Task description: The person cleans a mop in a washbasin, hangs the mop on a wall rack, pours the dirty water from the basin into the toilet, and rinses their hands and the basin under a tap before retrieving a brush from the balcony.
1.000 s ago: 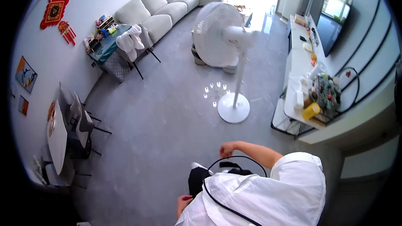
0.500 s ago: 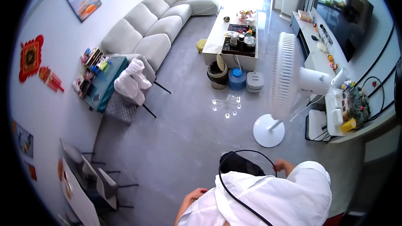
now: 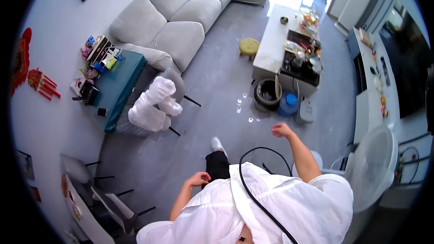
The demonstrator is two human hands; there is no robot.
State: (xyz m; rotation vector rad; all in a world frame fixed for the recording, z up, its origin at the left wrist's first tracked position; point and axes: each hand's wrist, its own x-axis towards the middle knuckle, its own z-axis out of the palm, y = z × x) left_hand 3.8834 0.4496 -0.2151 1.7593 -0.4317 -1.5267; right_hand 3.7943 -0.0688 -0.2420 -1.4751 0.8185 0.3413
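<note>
My left hand hangs beside the black trousers, its fingers loosely bent and holding nothing that I can see. Out in front, over the grey floor, my right hand is loosely open and empty. A black cable loops over the white shirt. Below and beyond my right hand stand a blue water jug, a dark bin and a white box. To the right is a white standing fan.
A grey sofa runs along the left wall. In front of it is a teal-covered desk and a chair with white cloth. A laden coffee table, a green stool and a TV cabinet stand farther right. Dining chairs are lower left.
The view has moved forward and turned right to left, so the fan now stands at the right edge. My right hand has swung forward, and a white shoe shows ahead.
</note>
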